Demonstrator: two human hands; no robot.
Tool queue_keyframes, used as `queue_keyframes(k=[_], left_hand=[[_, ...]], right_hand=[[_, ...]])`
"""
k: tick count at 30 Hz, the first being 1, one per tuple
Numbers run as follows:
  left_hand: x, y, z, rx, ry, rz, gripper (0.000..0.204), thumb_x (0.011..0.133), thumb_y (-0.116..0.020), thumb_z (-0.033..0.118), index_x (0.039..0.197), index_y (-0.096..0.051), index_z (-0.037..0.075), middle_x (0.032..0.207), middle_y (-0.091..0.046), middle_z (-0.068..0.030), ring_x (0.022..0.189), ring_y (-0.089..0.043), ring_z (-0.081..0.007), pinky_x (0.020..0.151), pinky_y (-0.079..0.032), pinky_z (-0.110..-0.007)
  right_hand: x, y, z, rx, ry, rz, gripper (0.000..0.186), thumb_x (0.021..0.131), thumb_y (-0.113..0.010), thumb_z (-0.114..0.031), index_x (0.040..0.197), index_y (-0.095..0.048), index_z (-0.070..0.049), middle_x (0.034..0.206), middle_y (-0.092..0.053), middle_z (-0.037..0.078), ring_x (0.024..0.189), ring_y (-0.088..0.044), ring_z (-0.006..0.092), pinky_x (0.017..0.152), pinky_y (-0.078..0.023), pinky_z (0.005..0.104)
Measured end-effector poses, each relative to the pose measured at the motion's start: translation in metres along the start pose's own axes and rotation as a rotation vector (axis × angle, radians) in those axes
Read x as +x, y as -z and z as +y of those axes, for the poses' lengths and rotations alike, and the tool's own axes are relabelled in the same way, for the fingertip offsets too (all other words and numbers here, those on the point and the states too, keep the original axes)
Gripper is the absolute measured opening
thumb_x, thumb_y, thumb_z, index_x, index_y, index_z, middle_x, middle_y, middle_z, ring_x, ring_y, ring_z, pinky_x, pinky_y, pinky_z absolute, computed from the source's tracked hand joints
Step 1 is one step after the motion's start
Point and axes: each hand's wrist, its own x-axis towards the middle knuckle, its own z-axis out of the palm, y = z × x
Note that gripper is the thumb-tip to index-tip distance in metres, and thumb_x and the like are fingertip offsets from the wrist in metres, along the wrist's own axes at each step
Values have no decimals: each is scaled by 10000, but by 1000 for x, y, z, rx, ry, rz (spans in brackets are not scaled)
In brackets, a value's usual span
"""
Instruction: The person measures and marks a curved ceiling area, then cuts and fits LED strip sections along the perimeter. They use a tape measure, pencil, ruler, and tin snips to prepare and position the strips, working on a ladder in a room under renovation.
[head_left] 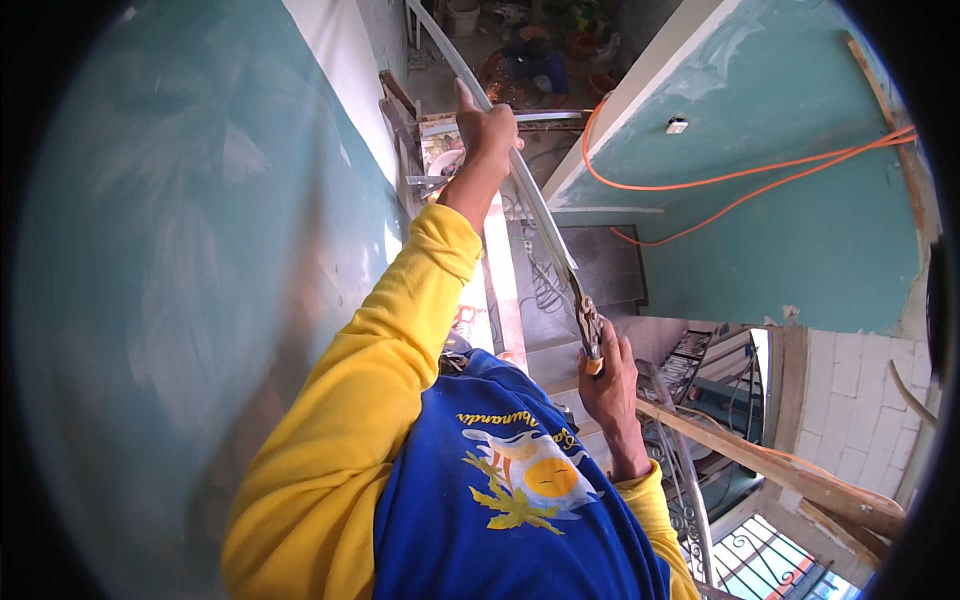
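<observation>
metal strip [520,190] top cropped, snips [590,330] seemingly half-hidden

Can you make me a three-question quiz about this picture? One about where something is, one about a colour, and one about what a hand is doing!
1. Where is the orange cable?
A. Hanging across the teal wall on the right
B. Coiled on the person's shoulder
C. Wrapped round the metal strip

2. What colour are the person's sleeves?
A. Red
B. Yellow
C. White

3. What is the right hand doing?
A. Hanging free
B. Pressing flat on the wall
C. Gripping metal snips at the end of the long metal strip

Answers:
1 A: the cable loops over the right-hand teal wall.
2 B: both sleeves are yellow, beside the blue shirt front.
3 C: its fingers close round the snips' handles, while the left hand holds the strip higher up.
</observation>
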Motion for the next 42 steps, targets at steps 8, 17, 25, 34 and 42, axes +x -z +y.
queue_keyframes(k=[8,17,25,34,42], left_hand=[[-23,10,1,-167,160,-119,927,848,-433,-116,1653,-161,256,922,-513,-107,525,-467,-152,434,-410,-321],[-16,19,-8,89,-3,30,899,814,-478,-93,1642,-210,130,1120,-614,-210,534,-575,-226,406,-467,-352],[-7,9,-21,215,-190,124,886,847,-528,-58,1645,-168,74,1439,-543,-280,676,-704,-301,448,-548,-334],[-10,-4,-20,193,-219,87,854,874,-514,-34,1643,-157,62,1481,-498,-288,679,-702,-291,470,-547,-328],[-8,3,-24,101,-51,36,923,860,-504,-72,1663,-141,202,1554,-451,-219,774,-705,-295,490,-542,-323]], right_hand=[[46,-28,30,109,292,85,749,756,-707,61,1461,-503,-92,1043,-599,196,915,-651,396,762,-547,458],[7,-3,1,279,112,-176,734,916,-669,-88,1583,-368,-32,1291,-590,240,1154,-620,385,990,-492,430],[-23,45,-38,222,-274,-342,779,942,-678,-246,1624,-324,-117,1269,-586,241,1135,-610,411,970,-488,463],[-15,53,-49,74,-294,-320,753,943,-700,-271,1601,-368,-113,1184,-611,228,1054,-645,409,892,-513,464],[-10,37,-22,-9,-218,-279,723,904,-707,-144,1572,-440,-217,1104,-634,204,954,-674,390,820,-547,465]])
